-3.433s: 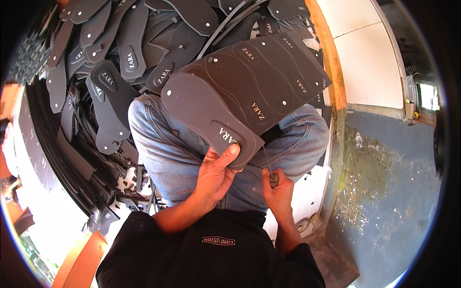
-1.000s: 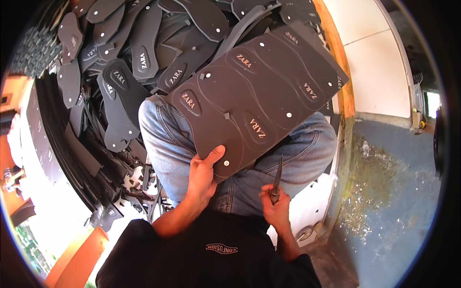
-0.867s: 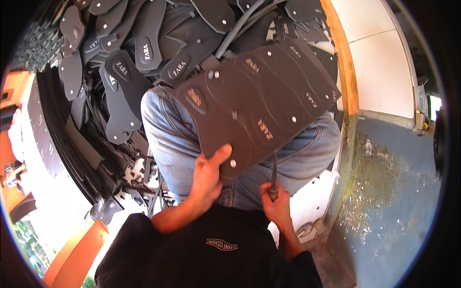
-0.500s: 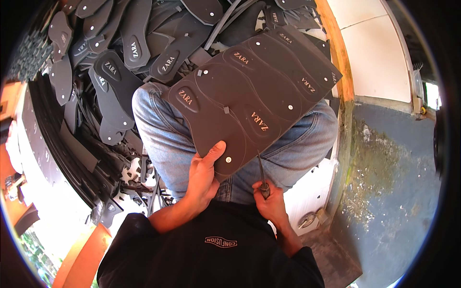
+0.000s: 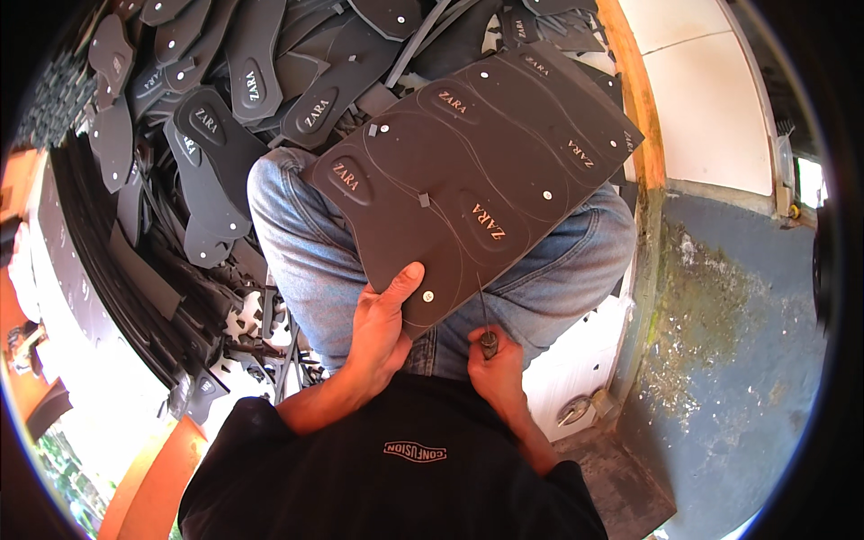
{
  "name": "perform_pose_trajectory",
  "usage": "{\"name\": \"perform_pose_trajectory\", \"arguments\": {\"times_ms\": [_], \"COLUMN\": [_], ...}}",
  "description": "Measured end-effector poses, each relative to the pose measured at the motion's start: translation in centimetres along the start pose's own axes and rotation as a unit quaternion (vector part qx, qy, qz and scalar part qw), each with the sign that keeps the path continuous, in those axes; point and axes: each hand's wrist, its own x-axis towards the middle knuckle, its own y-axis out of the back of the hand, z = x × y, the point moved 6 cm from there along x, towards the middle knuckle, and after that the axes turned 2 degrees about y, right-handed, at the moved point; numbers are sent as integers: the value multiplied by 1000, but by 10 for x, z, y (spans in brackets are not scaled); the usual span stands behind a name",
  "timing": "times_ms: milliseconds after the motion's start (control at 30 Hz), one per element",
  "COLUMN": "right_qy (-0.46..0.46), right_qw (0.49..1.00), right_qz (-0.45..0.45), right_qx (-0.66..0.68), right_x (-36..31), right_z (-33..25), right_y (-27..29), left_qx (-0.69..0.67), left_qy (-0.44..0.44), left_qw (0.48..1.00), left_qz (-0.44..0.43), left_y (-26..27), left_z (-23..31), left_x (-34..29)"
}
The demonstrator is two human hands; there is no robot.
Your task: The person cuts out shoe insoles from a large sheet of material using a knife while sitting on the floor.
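A dark grey-brown foam sheet (image 5: 409, 238) lies tilted across my thighs, printed with pale lettering and marked with curved sandal-sole outlines and small white dots. My left hand (image 5: 376, 328) grips its near left corner, the thumb on top beside a white dot and the fingers hidden underneath. Just below the near edge, my right hand (image 5: 498, 367) is closed around the dark handle of a thin-bladed knife (image 5: 489, 343). The narrow blade points away from me, and its tip overlaps the sheet's near edge, next to a sole outline. Whether it has pierced the foam I cannot tell.
Loose cut foam soles (image 5: 210, 126) and dark scraps are heaped ahead and to the left. A stack of dark foam sheets (image 5: 108, 243) curves along the left. To the right run a wooden edge (image 5: 650, 162) and a stained blue-grey floor (image 5: 738, 315).
My right hand has shifted slightly left with the knife, and the blade has turned to look thinner, its tip now over the sheet's edge. My left hand keeps its hold.
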Motion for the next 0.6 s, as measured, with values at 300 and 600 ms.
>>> {"name": "perform_pose_trajectory", "arguments": {"times_ms": [300, 600], "right_qy": [-25, -16], "right_qw": [999, 998], "right_qz": [-17, -46], "right_qx": [-31, -41], "right_x": [21, 46], "right_z": [-11, -12], "right_y": [-9, -19], "left_qx": [2, 2], "left_qy": [-17, -11], "left_qw": [1000, 999], "left_qz": [-21, -37], "left_y": [6, 12], "left_z": [0, -1], "left_x": [5, 7]}}
